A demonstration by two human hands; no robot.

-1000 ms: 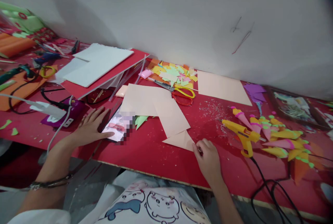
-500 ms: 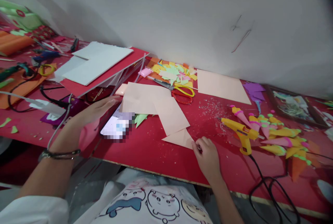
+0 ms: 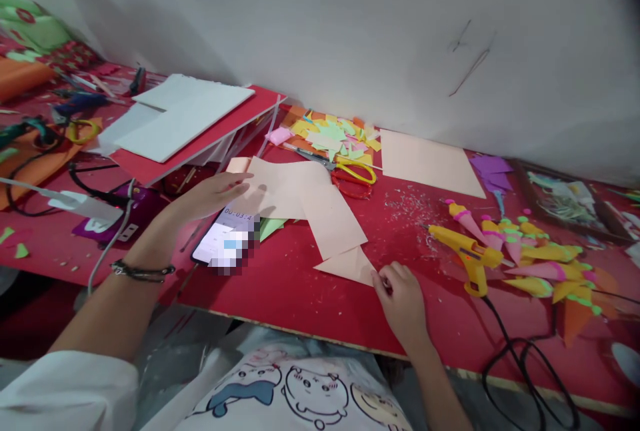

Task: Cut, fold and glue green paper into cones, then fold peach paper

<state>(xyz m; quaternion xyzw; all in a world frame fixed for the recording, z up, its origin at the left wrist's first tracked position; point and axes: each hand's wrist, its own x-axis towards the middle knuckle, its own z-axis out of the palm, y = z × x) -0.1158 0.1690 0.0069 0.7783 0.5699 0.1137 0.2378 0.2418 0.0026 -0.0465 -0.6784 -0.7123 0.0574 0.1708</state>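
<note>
My left hand [image 3: 213, 194] reaches over the phone [image 3: 227, 237] with its fingers stretched out. Their tips lie at the left edge of a peach paper sheet [image 3: 280, 191], whose upper left edge looks slightly bent; the thumb is hidden. A second peach strip [image 3: 336, 221] slants down from this sheet. Below it lies a peach paper triangle [image 3: 347, 267]. My right hand [image 3: 403, 297] rests on the red table with curled fingers, thumb and fingertip closed at the triangle's right corner. The phone screen is lit and partly blurred out, and green paper pieces [image 3: 271, 227] show beside it.
Scissors [image 3: 355, 174] lie behind the sheets, near colourful paper scraps [image 3: 333, 134]. To the right are a yellow glue gun [image 3: 467, 254] with a looping black cord and several small paper cones [image 3: 537, 271]. White boards [image 3: 185, 114] and a purple power strip [image 3: 125, 217] stand left.
My left hand has lifted off the phone and moved up and right to the peach sheet's left edge. That edge has shifted slightly and bent. My right hand has stayed at the triangle.
</note>
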